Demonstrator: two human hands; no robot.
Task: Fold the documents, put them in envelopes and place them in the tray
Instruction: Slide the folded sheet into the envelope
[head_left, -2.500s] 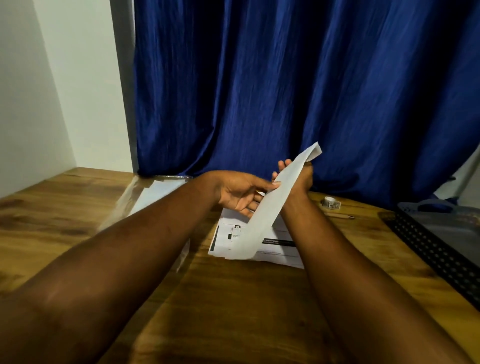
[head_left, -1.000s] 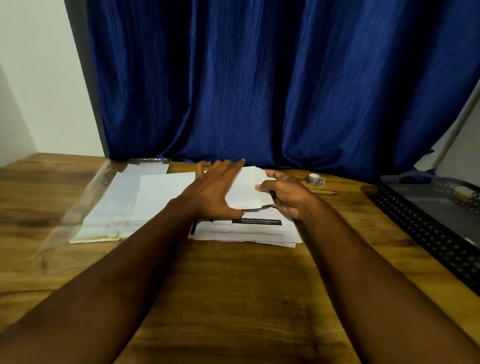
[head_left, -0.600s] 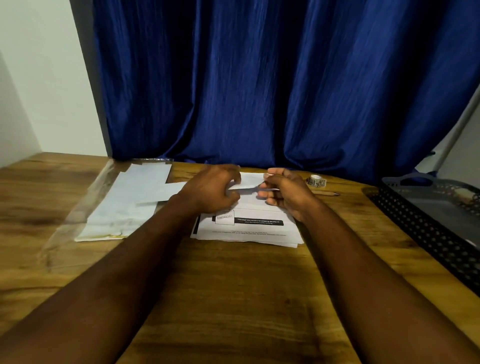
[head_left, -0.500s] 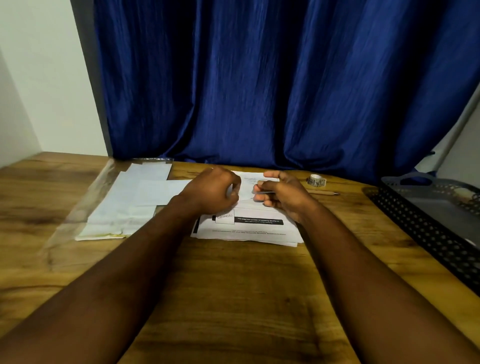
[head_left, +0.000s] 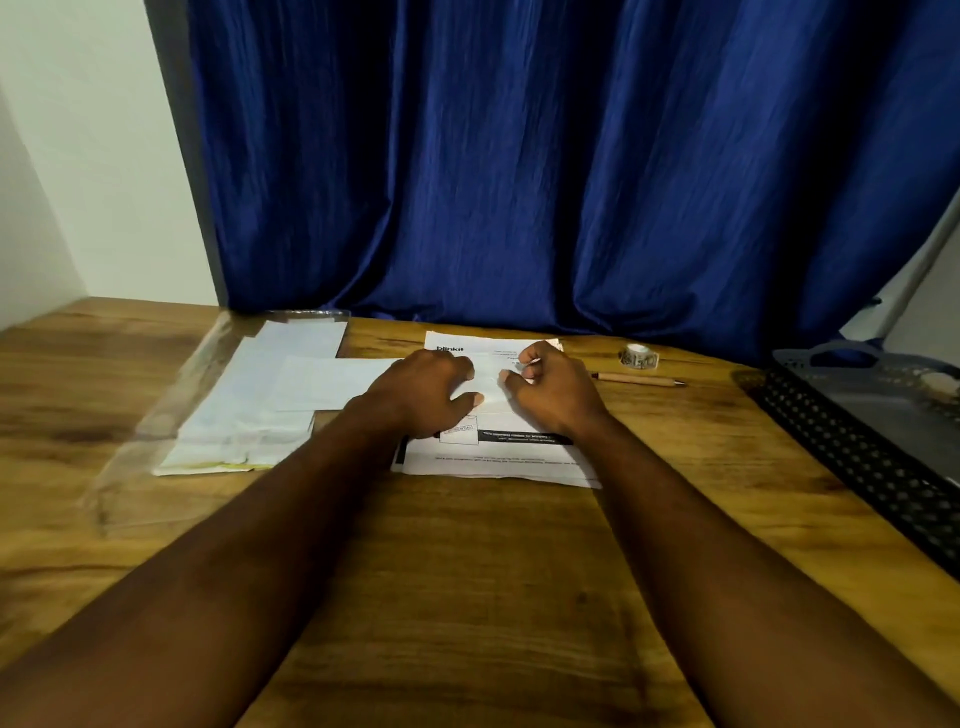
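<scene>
Your folded document (head_left: 491, 385) now lies flat; left hand (head_left: 423, 392) curled, grip unclear, right hand (head_left: 553, 389) pinches its edge. Crease firmly, edges aligned.

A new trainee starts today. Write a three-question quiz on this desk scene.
1. True or false: the pen lies inside the tray.
2. The left hand and right hand are on: A) envelopes, B) printed documents, C) tape roll.
3. Which side of the printed documents is the tray on?
Key: 1 false, it lies on the table; 2 B; 3 the person's right.
</scene>
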